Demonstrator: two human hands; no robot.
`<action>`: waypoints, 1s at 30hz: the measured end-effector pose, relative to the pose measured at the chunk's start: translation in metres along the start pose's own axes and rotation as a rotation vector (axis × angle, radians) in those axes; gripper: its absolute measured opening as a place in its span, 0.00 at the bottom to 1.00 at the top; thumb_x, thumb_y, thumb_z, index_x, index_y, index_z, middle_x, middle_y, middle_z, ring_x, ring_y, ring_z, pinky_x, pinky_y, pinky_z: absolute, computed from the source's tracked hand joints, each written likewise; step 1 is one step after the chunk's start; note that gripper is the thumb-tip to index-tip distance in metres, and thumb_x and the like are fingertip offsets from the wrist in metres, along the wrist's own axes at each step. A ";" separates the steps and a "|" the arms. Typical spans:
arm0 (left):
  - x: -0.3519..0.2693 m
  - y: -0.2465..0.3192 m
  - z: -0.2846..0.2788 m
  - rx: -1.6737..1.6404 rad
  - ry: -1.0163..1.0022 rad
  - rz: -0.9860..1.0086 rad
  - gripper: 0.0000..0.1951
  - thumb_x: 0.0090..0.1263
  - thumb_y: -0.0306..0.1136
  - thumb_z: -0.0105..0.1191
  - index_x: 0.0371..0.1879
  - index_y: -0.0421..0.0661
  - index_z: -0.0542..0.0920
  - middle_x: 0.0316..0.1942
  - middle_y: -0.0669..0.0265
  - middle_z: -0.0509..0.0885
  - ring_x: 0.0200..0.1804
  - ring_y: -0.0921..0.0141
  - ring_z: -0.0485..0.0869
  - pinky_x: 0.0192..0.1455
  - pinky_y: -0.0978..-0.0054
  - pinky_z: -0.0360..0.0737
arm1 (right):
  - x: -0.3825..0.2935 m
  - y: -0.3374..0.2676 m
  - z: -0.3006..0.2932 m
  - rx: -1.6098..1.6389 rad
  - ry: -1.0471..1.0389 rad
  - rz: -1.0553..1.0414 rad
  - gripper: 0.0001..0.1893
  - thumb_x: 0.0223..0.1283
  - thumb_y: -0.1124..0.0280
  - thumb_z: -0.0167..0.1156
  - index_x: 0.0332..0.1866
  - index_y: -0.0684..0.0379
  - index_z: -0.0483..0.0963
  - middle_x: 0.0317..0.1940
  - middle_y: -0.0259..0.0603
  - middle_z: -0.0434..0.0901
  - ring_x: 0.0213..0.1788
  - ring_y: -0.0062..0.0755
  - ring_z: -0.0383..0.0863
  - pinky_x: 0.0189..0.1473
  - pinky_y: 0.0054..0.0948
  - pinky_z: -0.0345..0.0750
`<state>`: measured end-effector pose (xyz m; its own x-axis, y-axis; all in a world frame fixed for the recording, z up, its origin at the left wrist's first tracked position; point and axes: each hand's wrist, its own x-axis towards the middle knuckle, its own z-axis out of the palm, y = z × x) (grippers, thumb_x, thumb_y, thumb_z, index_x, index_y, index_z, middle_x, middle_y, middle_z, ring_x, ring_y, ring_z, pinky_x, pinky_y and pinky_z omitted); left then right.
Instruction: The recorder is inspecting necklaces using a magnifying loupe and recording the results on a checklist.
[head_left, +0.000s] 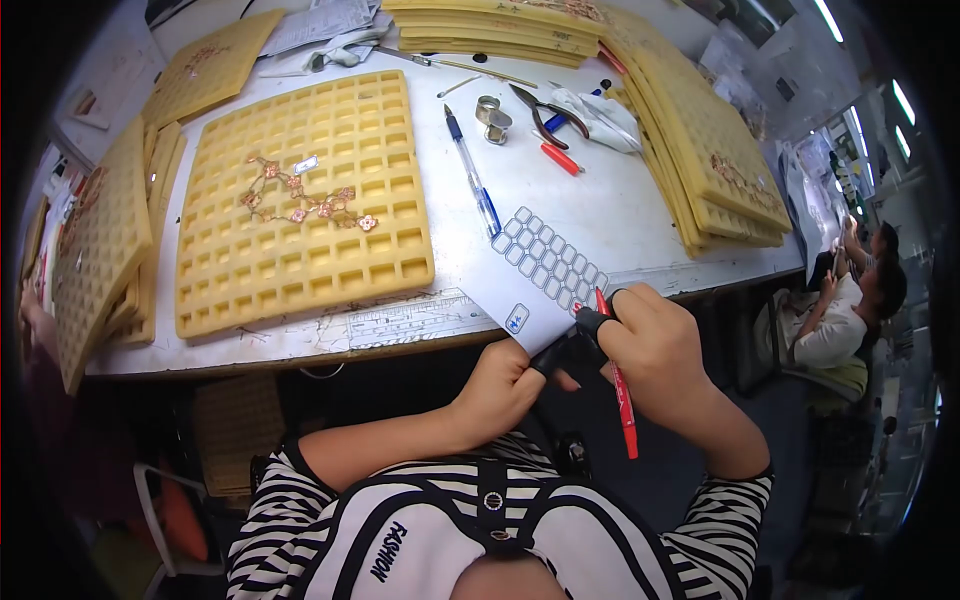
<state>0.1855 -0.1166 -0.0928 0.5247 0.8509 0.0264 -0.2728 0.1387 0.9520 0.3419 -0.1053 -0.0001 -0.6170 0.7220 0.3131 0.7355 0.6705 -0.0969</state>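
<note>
My left hand grips the near corner of a sheet of small white labels, which lies partly over the table's front edge. In my right hand is a red marker pen, its tip touching a label near the sheet's right corner, where a red mark shows. Both hands wear black finger covers. One label apart from the rest bears blue writing. Left of the sheet lies a blue ballpoint pen. Farther left, a yellow grid tray holds a chain with flower-shaped pieces and a small white tag.
Stacked yellow trays stand at the back, right and left. Pliers, a red cap and small metal rings lie behind the sheet. A steel ruler runs along the front edge. Other people sit at far right.
</note>
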 end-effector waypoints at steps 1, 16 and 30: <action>0.000 0.000 0.000 0.009 0.007 -0.008 0.18 0.54 0.17 0.34 0.43 0.35 0.73 0.27 0.58 0.81 0.35 0.72 0.80 0.43 0.78 0.73 | 0.000 0.001 0.000 -0.001 0.000 0.003 0.14 0.17 0.75 0.58 0.15 0.62 0.60 0.16 0.40 0.59 0.20 0.39 0.65 0.18 0.32 0.62; 0.000 0.017 -0.007 -0.549 -0.099 -0.328 0.18 0.62 0.21 0.30 0.51 0.36 0.64 0.34 0.54 0.79 0.36 0.66 0.81 0.43 0.73 0.78 | -0.011 0.032 0.010 0.181 0.036 0.017 0.12 0.30 0.78 0.63 0.27 0.66 0.73 0.27 0.46 0.75 0.31 0.41 0.77 0.31 0.30 0.73; -0.002 0.070 -0.037 1.116 -0.170 0.690 0.08 0.43 0.24 0.53 0.24 0.39 0.72 0.28 0.57 0.75 0.49 0.59 0.74 0.53 0.59 0.68 | 0.005 0.011 0.022 -0.045 0.065 -0.071 0.13 0.16 0.75 0.58 0.17 0.63 0.65 0.24 0.44 0.71 0.34 0.44 0.77 0.27 0.34 0.74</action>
<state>0.1353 -0.0901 -0.0374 0.6633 0.4927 0.5633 0.2400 -0.8530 0.4635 0.3408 -0.0907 -0.0207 -0.6499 0.6591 0.3784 0.7029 0.7106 -0.0304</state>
